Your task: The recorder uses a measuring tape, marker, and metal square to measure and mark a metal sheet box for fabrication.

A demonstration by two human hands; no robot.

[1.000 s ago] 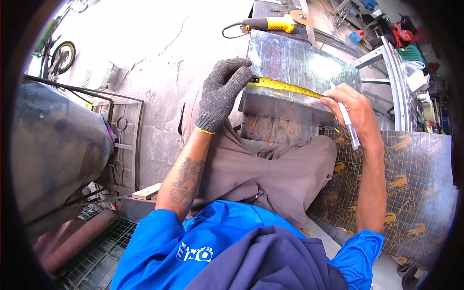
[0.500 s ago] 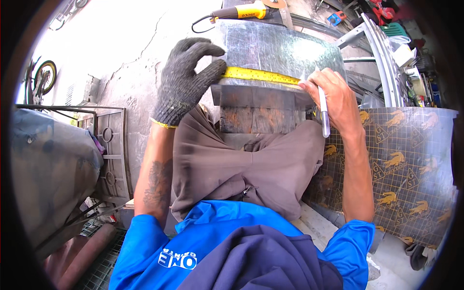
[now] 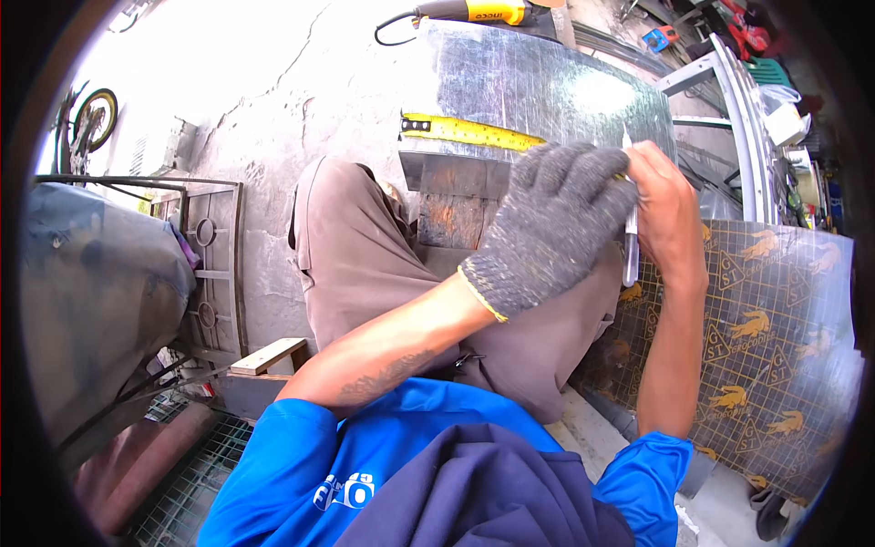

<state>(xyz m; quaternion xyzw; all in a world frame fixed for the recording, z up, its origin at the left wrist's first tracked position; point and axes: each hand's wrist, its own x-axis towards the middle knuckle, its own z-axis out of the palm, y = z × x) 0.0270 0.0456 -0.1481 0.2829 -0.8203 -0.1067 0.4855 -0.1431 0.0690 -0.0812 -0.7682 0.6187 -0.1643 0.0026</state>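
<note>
A yellow tape measure blade [image 3: 474,130] lies across the near part of a shiny sheet metal piece [image 3: 510,77]. Its hooked end is at the sheet's left edge. My left hand [image 3: 556,223], in a dark grey knitted glove, is closed over the right end of the blade; its fingers hide what lies under them. The bare right hand [image 3: 668,210] is right beside it, the two touching. Between the right fingers stands a slim white pen [image 3: 631,251], its pointed tip up toward the sheet.
Beneath the sheet is a worn wooden block [image 3: 451,219], between my knees. A yellow and black angle grinder [image 3: 488,11] lies beyond it. At the right are metal frame bars [image 3: 743,128] and a dark patterned board [image 3: 756,337]. A metal gate frame [image 3: 214,273] stands left.
My left hand has moved from the blade's left end across to the right, next to my right hand. The blade's hooked end now shows. The whole view has shifted slightly.
</note>
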